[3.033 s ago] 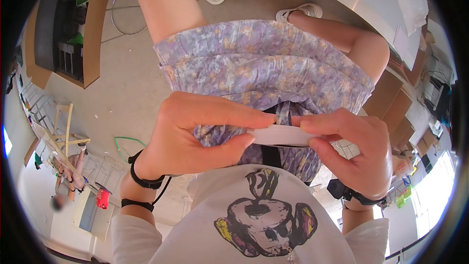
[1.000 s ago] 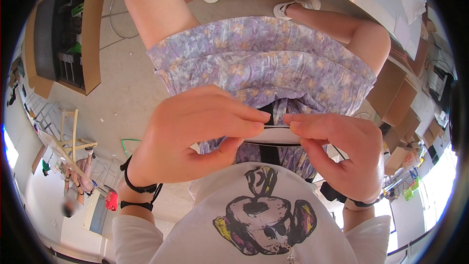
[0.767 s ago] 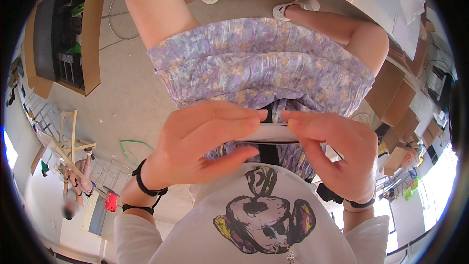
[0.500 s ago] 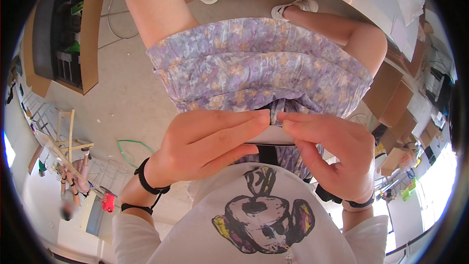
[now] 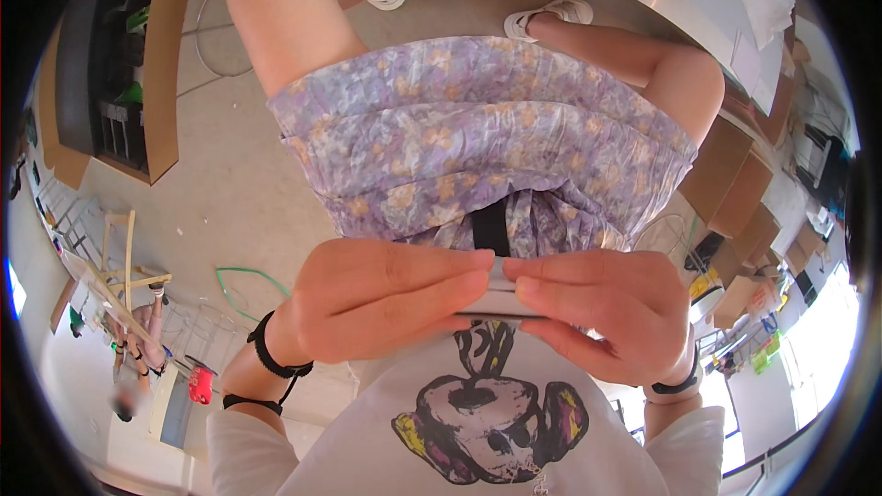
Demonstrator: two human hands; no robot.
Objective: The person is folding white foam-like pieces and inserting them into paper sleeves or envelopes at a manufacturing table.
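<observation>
In front of my waist, both hands grip a small, flat, pale grey piece [image 5: 499, 299] with a dark lower edge; its kind is not clear, since the fingers cover both ends. My left hand [image 5: 381, 301] pinches it between fingers on top and a thumb mostly hidden below. From the other side my right hand [image 5: 611, 308] is closed on it, thumb underneath, with the two sets of fingertips almost meeting. Just beyond the fingertips a black strap [image 5: 490, 228] lies against the purple floral cloth [image 5: 478, 142] over my lap.
To the left stands an open cardboard box [image 5: 163, 64] with black dividers and green items. A green strap loop [image 5: 248, 287] lies on the floor. Cardboard boxes [image 5: 721, 161] are stacked at the right. A wooden frame [image 5: 129, 262] and another person [image 5: 142, 344] are at the far left.
Both hands, with the pale piece between them, have moved down the picture, closer to my body. More of the black strap shows beyond the fingertips.
</observation>
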